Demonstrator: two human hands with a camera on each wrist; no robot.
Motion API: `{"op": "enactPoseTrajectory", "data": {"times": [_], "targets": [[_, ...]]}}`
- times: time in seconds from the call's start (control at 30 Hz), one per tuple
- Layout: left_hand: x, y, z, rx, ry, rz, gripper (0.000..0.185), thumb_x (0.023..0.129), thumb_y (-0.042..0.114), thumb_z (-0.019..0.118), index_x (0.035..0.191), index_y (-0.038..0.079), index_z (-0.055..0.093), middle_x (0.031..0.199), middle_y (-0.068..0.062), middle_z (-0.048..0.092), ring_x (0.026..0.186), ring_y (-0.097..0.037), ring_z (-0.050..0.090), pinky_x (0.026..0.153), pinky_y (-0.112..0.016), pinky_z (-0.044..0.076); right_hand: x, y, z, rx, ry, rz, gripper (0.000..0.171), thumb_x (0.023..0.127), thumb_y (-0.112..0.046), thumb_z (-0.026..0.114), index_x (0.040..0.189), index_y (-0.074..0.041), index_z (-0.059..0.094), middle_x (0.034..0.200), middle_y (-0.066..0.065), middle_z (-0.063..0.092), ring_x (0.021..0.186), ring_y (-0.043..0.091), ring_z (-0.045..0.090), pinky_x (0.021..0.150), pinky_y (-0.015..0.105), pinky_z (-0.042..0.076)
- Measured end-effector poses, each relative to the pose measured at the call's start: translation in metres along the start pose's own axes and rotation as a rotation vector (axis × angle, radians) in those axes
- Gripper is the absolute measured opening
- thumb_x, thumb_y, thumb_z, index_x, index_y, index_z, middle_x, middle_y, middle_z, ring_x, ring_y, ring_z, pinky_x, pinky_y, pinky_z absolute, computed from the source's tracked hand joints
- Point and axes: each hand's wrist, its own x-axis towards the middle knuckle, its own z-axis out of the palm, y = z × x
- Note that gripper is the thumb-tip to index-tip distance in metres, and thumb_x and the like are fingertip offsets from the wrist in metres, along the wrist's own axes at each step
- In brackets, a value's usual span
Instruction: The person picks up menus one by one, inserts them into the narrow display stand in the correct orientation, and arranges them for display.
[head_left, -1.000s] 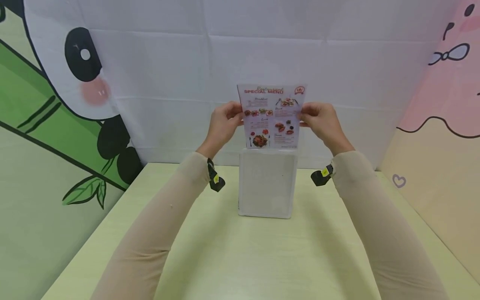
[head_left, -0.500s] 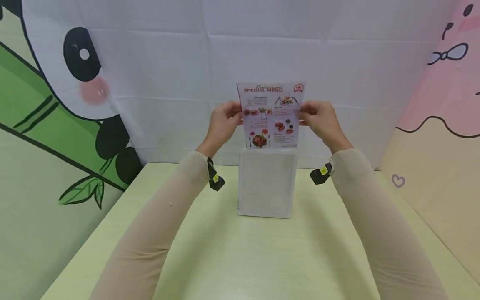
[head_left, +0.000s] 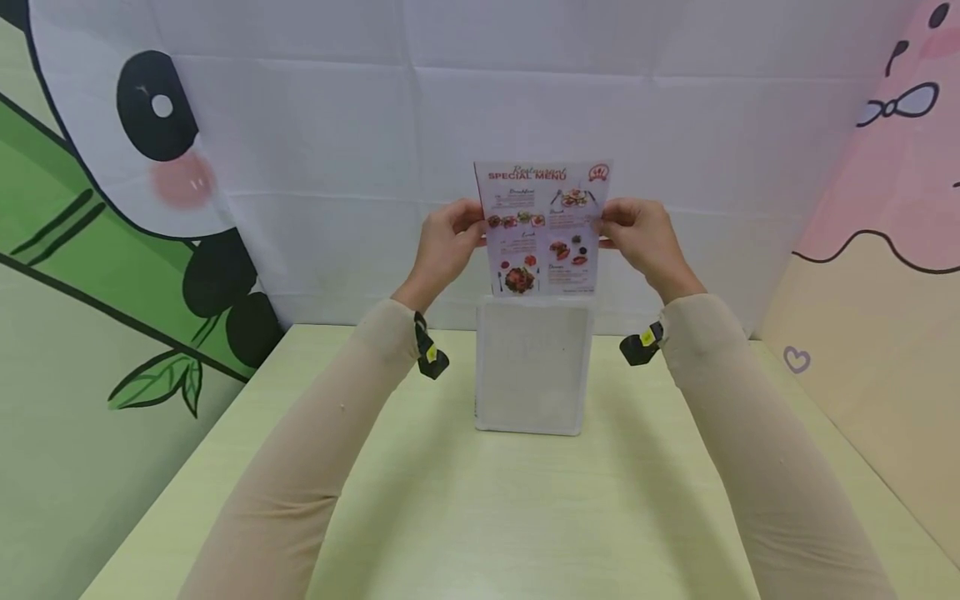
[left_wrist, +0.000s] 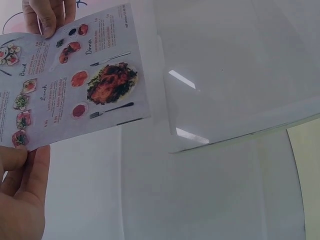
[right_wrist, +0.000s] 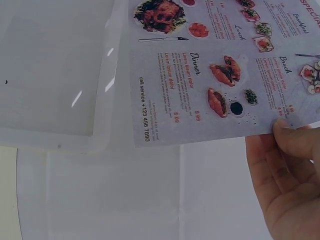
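A printed restaurant menu sheet [head_left: 543, 233] is held upright between my two hands. My left hand [head_left: 442, 246] pinches its left edge between thumb and fingers, while my right hand [head_left: 647, 242] pinches the right edge the same way. Just below the sheet's bottom edge stands a clear plastic sign holder [head_left: 534, 367] with a pale frame, upright on the table. In the left wrist view the menu [left_wrist: 107, 82] lies close to the holder's [left_wrist: 240, 65] top edge. The right wrist view shows the menu's bottom edge near the holder's rim [right_wrist: 102, 95]; whether they touch I cannot tell.
The pale yellow table [head_left: 525, 517] runs back to a white cloth backdrop [head_left: 337, 150]. Cartoon-printed panels flank it, one green [head_left: 67, 192] on the left and one pink and cream [head_left: 870, 292] on the right.
The menu and both hands sit very slightly higher in the head view, with the backdrop shifting a little too. Both hands keep the same grip; the holder stays in place.
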Motion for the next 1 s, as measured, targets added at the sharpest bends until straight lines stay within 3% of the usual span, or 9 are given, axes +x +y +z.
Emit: {"op": "enactPoseTrajectory", "data": {"times": [0.23, 0.43, 0.77, 1.0], "targets": [[0.000, -0.001, 0.000, 0.007, -0.005, 0.012, 0.016, 0.095, 0.002, 0.055, 0.109, -0.002, 0.064, 0.109, -0.017, 0.067, 0.099, -0.023, 0.066, 0.082, -0.027, 0.057, 0.001, 0.000, -0.001, -0.025, 0.005, 0.006, 0.024, 0.098, -0.007, 0.053, 0.117, 0.004, 0.063, 0.117, 0.017, 0.065, 0.098, 0.019, 0.064, 0.089, 0.030, 0.056], [0.000, -0.003, 0.002, -0.026, -0.016, -0.006, 0.017, 0.096, 0.001, 0.055, 0.109, -0.004, 0.064, 0.109, -0.020, 0.066, 0.100, -0.026, 0.066, 0.084, -0.028, 0.057, 0.002, -0.001, 0.000, -0.027, 0.008, 0.009, 0.025, 0.097, -0.007, 0.054, 0.118, 0.004, 0.063, 0.118, 0.018, 0.065, 0.097, 0.018, 0.064, 0.090, 0.033, 0.055], [0.001, -0.009, 0.005, -0.006, -0.037, -0.029, 0.019, 0.096, 0.002, 0.053, 0.111, -0.004, 0.064, 0.111, -0.020, 0.067, 0.102, -0.027, 0.066, 0.082, -0.027, 0.058, 0.002, 0.002, 0.000, 0.017, 0.011, -0.007, 0.024, 0.097, -0.008, 0.055, 0.116, 0.003, 0.065, 0.113, 0.014, 0.067, 0.091, 0.012, 0.064, 0.084, 0.026, 0.056], [0.001, -0.011, 0.007, -0.016, -0.029, -0.053, 0.018, 0.096, 0.003, 0.054, 0.110, -0.003, 0.065, 0.111, -0.019, 0.068, 0.100, -0.026, 0.067, 0.079, -0.028, 0.058, 0.004, 0.008, 0.001, 0.062, 0.005, 0.007, 0.025, 0.097, -0.007, 0.055, 0.118, 0.003, 0.062, 0.114, 0.014, 0.066, 0.093, 0.014, 0.065, 0.089, 0.030, 0.056]]}}
